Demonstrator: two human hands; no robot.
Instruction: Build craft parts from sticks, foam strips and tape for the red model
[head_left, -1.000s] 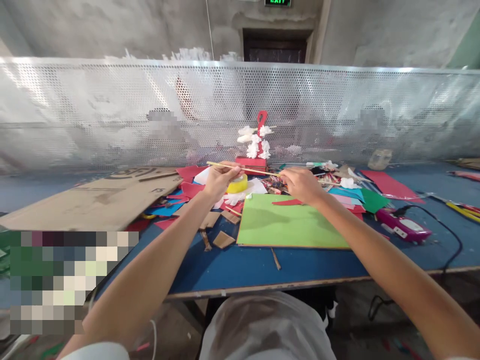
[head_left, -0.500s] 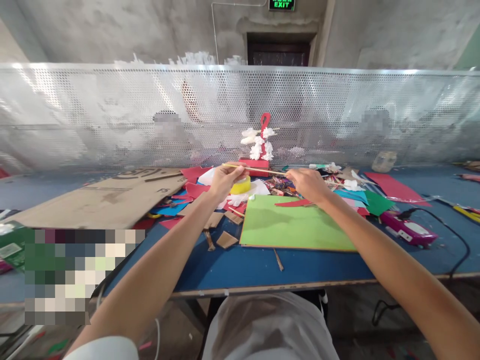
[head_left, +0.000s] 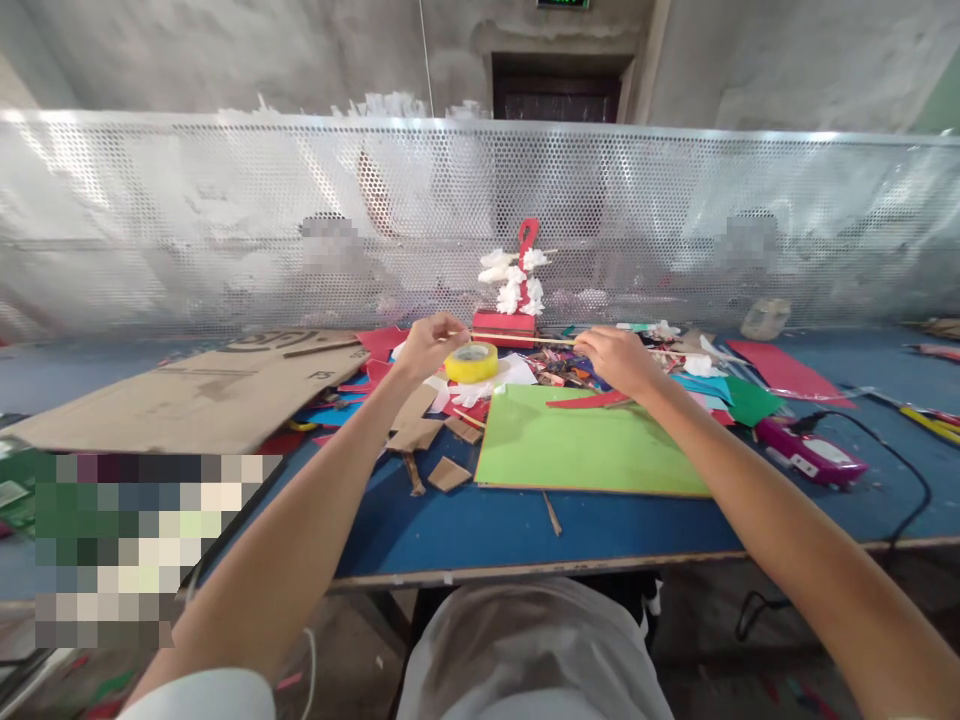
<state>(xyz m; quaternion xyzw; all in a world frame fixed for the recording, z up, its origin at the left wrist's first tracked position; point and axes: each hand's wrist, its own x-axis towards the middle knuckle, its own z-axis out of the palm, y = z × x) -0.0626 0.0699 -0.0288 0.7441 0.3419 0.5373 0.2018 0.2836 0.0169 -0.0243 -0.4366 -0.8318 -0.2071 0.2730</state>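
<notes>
A thin wooden stick (head_left: 529,340) stretches level between my two hands above the littered table. At its left end, my left hand (head_left: 429,347) is closed in a pinch, fingertips bent over the tip. My right hand (head_left: 616,358) grips the other part, its fingers curled around the stick. Just below and right of my left hand is a roll of yellow tape (head_left: 471,363). Behind the stick stands a red paper craft (head_left: 504,326) with a looped upright and several white crumpled-paper tufts (head_left: 512,285). Under my right forearm lies a green sheet (head_left: 577,450) bearing a red strip (head_left: 589,400).
Large cardboard (head_left: 202,395) covers the left side. Paper scraps and small cardboard pieces (head_left: 450,474) litter the middle. To the right lie a red sheet (head_left: 787,368) and a purple device (head_left: 814,452) with a black cable. A perforated metal screen (head_left: 225,230) borders the back.
My left hand has slid left along the stick to its end, uncovering more of the tape roll. My right hand keeps its grip. The view has tipped slightly downward.
</notes>
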